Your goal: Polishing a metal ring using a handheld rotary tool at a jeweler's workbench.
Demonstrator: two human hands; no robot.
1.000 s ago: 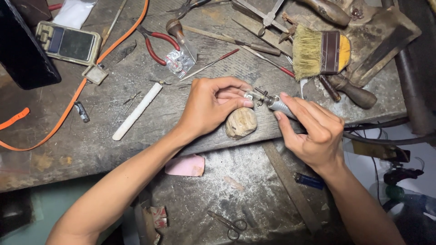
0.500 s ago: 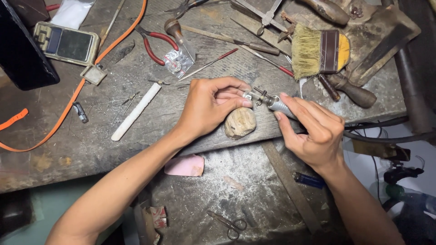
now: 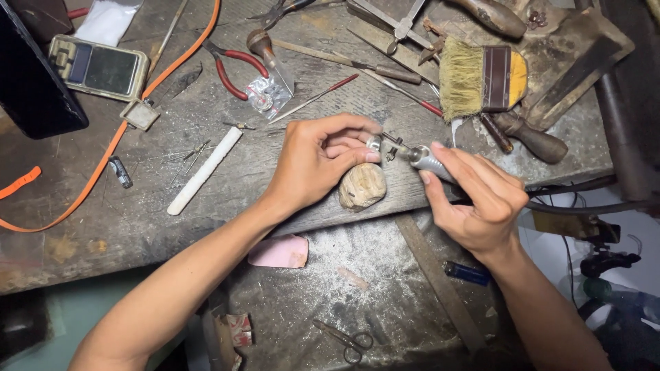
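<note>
The left hand (image 3: 313, 161) pinches a small metal piece (image 3: 375, 144) over the wooden peg (image 3: 362, 185) at the bench (image 3: 137, 227) edge, the right hand (image 3: 481, 199) grips a rotary handpiece (image 3: 430, 161) touching it, and a clear crinkled packet (image 3: 267, 93) lies just beside the red pliers (image 3: 230, 65).

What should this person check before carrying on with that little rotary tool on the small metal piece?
1. Small metal piece pinched firmly in the left hand: ok.
2. Rotary handpiece gripped in the right hand: ok.
3. Tool tip meets the piece: cannot tell, too small.
4. Left hand braced on the wooden peg: ok, fingers rest on it.
5. Handpiece cable free of snags: cannot tell, it runs off the bench.
6. Space around the hands: not ok, the brush and loose tools crowd close.
</note>
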